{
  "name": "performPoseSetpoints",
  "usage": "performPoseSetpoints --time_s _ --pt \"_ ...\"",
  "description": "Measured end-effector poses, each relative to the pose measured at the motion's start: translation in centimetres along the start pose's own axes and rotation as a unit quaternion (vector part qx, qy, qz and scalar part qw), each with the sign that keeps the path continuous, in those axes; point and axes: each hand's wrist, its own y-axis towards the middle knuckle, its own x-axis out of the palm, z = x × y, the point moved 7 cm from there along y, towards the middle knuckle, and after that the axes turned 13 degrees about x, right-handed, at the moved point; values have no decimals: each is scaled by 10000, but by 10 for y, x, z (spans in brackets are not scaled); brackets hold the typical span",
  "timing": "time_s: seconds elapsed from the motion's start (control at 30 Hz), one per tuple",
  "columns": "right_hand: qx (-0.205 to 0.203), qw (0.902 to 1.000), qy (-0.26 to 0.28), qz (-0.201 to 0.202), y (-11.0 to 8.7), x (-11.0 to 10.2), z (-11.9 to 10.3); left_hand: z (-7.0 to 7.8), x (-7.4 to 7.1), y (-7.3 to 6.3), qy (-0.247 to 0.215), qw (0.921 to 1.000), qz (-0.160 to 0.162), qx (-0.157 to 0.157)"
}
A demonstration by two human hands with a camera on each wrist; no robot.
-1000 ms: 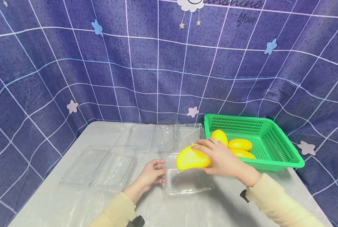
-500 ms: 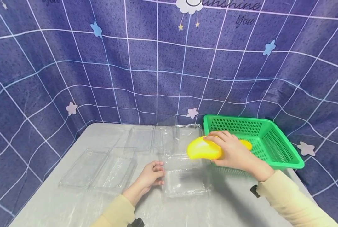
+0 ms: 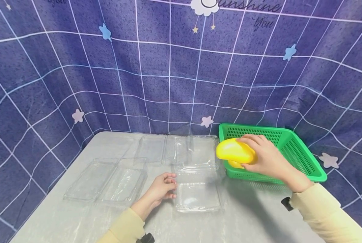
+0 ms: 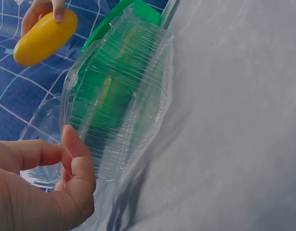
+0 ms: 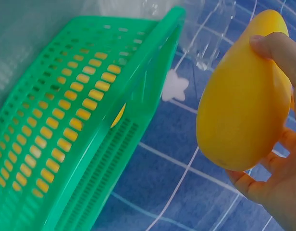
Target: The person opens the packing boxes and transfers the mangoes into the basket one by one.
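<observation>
My right hand [image 3: 267, 157] grips a smooth yellow mango [image 3: 233, 151] above the left end of a green basket [image 3: 303, 175]. In the right wrist view the mango [image 5: 241, 98] hangs clear of the basket rim, thumb on one side and fingers around the other. Another yellow mango [image 3: 236, 164] shows below it in the basket. Between its thumb and fingers, my left hand [image 3: 162, 187] pinches the left rim of a clear plastic clamshell box [image 3: 199, 197], which lies open with its second half toward the back. Both halves hold nothing.
At the left lies another open clear clamshell box [image 3: 120, 184]. A further clear box [image 3: 151, 148] is behind it, near the curtain. A blue grid-patterned curtain [image 3: 168, 67] hangs along the back of the grey-white table [image 3: 196, 227].
My right hand has carried the mango right and back, from over the clear box to above the basket's left end. The left hand stays at the box's rim.
</observation>
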Motion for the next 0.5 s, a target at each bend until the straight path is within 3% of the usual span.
performPoseSetpoints --time_s 0.2,0.5 --pt "382 9991 156 -27 -4 -5 20 -1 -2 0 -18 10000 39 -23" --pt "443 9987 117 233 -9 -15 43 0 -3 1 -3 10000 56 -67"
